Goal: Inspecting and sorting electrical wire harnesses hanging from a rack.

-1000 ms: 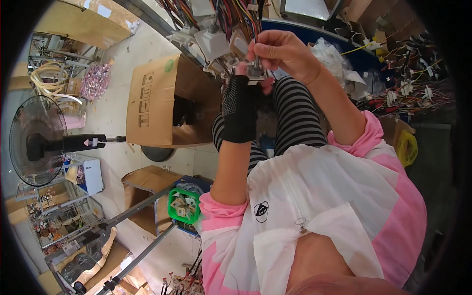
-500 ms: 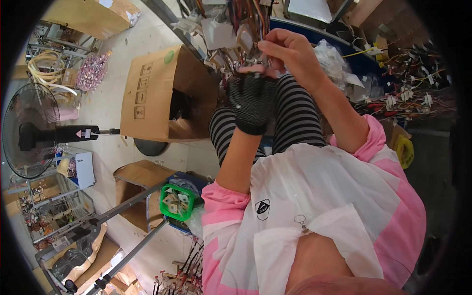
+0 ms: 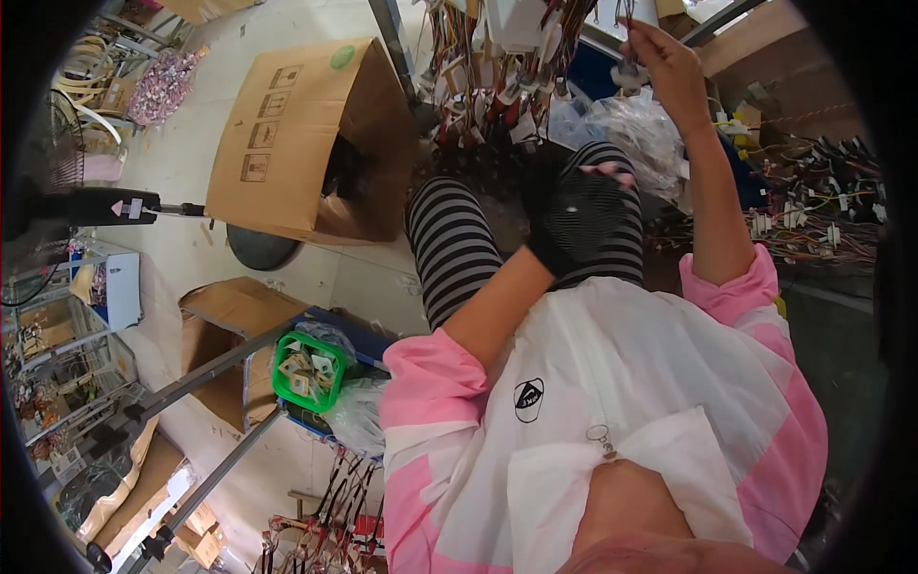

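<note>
My bare right hand [image 3: 674,77] is raised at the upper right, its thumb and fingertips pinched on thin dark wires [image 3: 623,13]. Below those fingertips hangs a pale, blurred piece [image 3: 628,73], perhaps a connector. My left hand [image 3: 579,218], in a black glove with bare fingertips, is over my right thigh in striped trousers [image 3: 612,251]. Its back faces up and the fingers are mostly hidden and blurred, so I cannot see whether they hold anything. Bundles of coloured wires with white connectors [image 3: 521,91] hang in front of my knees.
A large cardboard box [image 3: 277,143] stands open at my left, with a standing fan [image 3: 91,206] beyond it. Nearer is a green basket [image 3: 308,373] of small parts. Clear plastic bags [image 3: 631,134] lie beyond my right knee, and more wire harnesses [image 3: 803,206] spread at the right.
My hands have parted. The right has moved up and right with the wires, away from the hanging bundles; the left has come down and right over my thigh. The view has shifted.
</note>
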The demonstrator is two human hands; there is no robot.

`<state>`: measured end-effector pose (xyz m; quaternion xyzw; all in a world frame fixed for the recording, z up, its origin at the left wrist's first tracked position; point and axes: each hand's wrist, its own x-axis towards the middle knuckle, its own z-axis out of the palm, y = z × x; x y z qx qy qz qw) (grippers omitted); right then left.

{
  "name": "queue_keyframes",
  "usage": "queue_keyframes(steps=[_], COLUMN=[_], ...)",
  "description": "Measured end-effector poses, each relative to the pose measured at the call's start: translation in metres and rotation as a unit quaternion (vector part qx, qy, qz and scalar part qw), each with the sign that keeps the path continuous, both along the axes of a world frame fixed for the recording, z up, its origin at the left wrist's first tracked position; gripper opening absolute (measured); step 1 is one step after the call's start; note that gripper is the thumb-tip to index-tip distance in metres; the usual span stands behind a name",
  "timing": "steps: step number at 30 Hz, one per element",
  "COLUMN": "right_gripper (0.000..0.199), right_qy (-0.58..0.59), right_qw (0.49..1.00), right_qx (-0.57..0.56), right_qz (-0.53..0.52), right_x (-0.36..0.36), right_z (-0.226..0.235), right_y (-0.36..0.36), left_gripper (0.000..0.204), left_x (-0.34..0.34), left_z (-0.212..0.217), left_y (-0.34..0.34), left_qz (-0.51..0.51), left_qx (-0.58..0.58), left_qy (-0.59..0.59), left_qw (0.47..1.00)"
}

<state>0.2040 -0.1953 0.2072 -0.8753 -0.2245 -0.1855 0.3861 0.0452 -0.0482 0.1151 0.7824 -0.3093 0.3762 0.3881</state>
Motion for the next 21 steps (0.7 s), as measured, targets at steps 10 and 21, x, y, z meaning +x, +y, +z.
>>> queue_keyframes(steps=[10,21], right_gripper=[0.023,0.023], right_qy=[0.038,0.127], right_qw=[0.997,0.910], right_qx=[0.057,0.387], right_qz=[-0.035,0.083], right_x=[-0.025,0.009], right_z=[-0.068,-0.043], right_y=[0.008,0.053], left_gripper=[0.014,0.017], left_x=[0.035,0.099], left_z=[-0.078,0.049], left_y=[0.062,0.012], left_qz=[0.187,0.148], left_qx=[-0.134,0.204], left_qy=[0.323,-0.002], left_qw=[0.918,0.968])
